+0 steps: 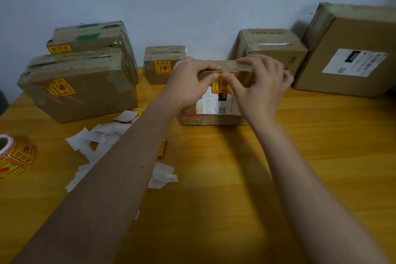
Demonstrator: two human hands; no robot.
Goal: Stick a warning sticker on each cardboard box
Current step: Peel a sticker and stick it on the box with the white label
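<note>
I am pressing a yellow warning sticker (222,84) onto the middle cardboard box (211,111) on the counter (235,178); my left hand (188,83) is gripping its top edge, my right hand (260,88) fingertips flattening the sticker.

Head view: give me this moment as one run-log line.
step: pressing sticker onto middle box | left hand: on box top, thumb on sticker | right hand: thumb pressing sticker | stickered: three left boxes | unstickered: two right boxes
</note>
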